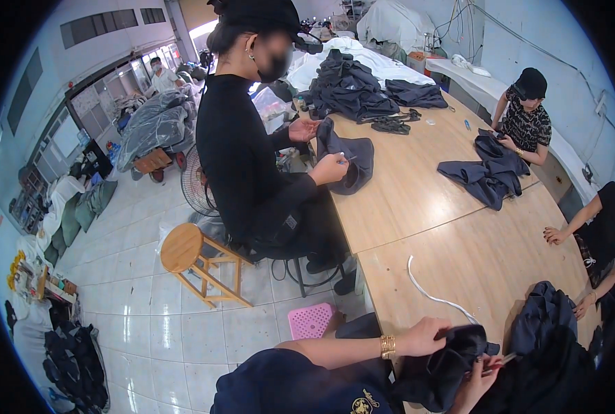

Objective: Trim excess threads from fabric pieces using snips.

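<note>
Near the bottom of the view my left hand (424, 336), with a gold bracelet at the wrist, is closed on the edge of a dark garment (449, 362). Just right of it, my right hand (482, 381) is closed round a small cutting tool, apparently thread snips (506, 359). Red shows at its handle, and the metal tip points right, beside the cloth. How the blades meet the fabric is hidden. The garment hangs in folds over the table's near edge. From beside the cloth a narrow white strip (424, 290) curves away over the wooden tabletop (383, 276).
Another dark garment (542, 317) lies to my right, near a co-worker's hands (557, 235). Across the table, a seated person (235, 159) and another person (524, 121) handle dark cloth. A dark garment pile (345, 86) lies farther back. Left stand a wooden stool (183, 248) and a pink plastic stool (311, 321).
</note>
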The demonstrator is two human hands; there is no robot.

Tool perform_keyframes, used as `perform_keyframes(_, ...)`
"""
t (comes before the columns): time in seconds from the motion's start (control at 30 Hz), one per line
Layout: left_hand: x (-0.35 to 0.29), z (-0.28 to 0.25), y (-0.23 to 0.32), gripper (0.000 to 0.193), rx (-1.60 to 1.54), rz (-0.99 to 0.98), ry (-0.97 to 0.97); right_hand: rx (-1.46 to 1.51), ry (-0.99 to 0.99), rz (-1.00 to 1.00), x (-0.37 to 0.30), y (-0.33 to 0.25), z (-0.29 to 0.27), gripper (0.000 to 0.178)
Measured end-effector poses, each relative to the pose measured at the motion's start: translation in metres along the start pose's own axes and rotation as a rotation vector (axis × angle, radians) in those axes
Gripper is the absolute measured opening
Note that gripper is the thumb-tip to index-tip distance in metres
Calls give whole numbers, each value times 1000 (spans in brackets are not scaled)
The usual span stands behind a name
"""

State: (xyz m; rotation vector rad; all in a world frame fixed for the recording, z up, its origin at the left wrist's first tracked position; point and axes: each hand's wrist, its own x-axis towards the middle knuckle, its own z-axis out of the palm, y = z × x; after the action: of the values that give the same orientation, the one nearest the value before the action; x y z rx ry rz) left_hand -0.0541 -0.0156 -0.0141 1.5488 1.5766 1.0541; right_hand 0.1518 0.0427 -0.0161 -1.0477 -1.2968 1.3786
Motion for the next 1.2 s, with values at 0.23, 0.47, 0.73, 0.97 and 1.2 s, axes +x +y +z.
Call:
perform_keyframes(0.23, 25, 25, -41, 22, -770, -73, 446, 187, -55, -61, -2, 1, 4, 25)
perform_keyframes(0.47, -16, 19, -42, 23, -10, 36, 227, 332, 251, 131, -4, -16, 7, 16)
perform_keyframes(0.73, -13, -7, -21, 21, -471, -381, -277, 498, 250, 346, 16, -1, -15, 14)
perform_keyframes(0.97, -2, -14, -28, 24, -1052, -345, -228, 603, 250, 426, 19, 9, -27, 18)
perform_keyframes(1.2, 4, -4, -32, 28, -1837, -385, -269, 903, 38, 485, 29, 36, -72, 17)
